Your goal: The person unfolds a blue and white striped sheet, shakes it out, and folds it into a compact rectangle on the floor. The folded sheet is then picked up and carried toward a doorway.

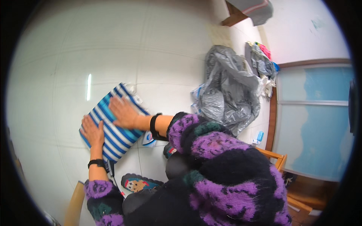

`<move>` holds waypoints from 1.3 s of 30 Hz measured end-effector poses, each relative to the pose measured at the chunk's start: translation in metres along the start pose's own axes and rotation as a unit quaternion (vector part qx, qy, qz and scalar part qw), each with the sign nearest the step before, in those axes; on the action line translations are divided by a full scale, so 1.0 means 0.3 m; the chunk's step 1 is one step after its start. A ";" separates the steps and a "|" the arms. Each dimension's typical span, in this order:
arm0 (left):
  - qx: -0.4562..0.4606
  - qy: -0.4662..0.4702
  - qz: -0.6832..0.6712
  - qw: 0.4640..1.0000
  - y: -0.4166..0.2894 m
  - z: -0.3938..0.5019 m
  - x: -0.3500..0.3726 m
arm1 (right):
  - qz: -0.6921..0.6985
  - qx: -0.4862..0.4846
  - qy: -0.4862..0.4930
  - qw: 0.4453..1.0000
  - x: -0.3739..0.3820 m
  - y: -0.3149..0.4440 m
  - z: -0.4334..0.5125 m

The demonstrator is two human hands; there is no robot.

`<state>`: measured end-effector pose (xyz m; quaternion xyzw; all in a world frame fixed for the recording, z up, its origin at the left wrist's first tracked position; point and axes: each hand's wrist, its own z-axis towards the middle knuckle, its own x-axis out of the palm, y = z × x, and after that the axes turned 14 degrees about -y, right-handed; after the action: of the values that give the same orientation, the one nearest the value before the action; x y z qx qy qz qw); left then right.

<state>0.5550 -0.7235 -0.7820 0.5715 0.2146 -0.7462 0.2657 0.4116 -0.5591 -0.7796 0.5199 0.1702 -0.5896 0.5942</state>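
A blue-and-white striped fabric piece [118,141], perhaps a bag or folded cloth, lies flat on the tiled floor before me. My left hand [93,132] rests on its left edge, palm down with the thumb spread out. Across its upper middle, over a turquoise stripe, my right hand [124,111] presses flat. Neither hand grips anything. Crinkled clear plastic [135,96] shows along the upper right edge. A white-and-blue printed package [148,139] sits at the lower right edge, partly hidden by my right forearm.
A large grey plastic bag [226,93] slumps on the right, with clothes and wrappings [263,62] behind it. A blue sliding-door cabinet [314,121] borders that side. My slippered foot [141,182], a wooden stool [273,155] and a curved wooden piece [75,203] are close by.
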 end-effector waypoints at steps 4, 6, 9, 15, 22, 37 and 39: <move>-0.026 0.044 0.020 0.998 0.004 0.030 0.004 | 0.117 -0.217 0.021 0.969 -0.046 0.001 -0.144; -0.031 0.078 0.048 0.995 0.013 0.033 -0.011 | 0.148 -0.266 0.069 0.950 -0.060 -0.031 -0.220; -0.049 0.054 0.035 0.997 0.021 0.024 -0.016 | 0.141 -0.273 0.089 0.947 -0.079 -0.089 -0.286; -0.059 0.040 0.062 0.996 0.010 0.025 0.017 | 0.164 -0.205 0.022 0.965 -0.050 -0.026 -0.185; 0.060 0.030 -0.031 0.997 -0.065 -0.113 -0.024 | 0.117 -0.066 0.043 0.990 0.065 -0.035 0.017; 0.050 -0.006 -0.125 0.991 -0.049 -0.244 -0.093 | -0.027 -0.098 0.099 0.990 -0.014 0.023 -0.078; 0.078 -0.024 -0.098 0.992 -0.034 -0.140 -0.072 | 0.018 -0.145 0.060 0.987 0.009 -0.003 -0.046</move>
<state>0.5840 -0.6864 -0.7717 0.5486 0.2046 -0.7965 0.1508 0.4172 -0.5490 -0.7876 0.4657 0.2800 -0.5156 0.6625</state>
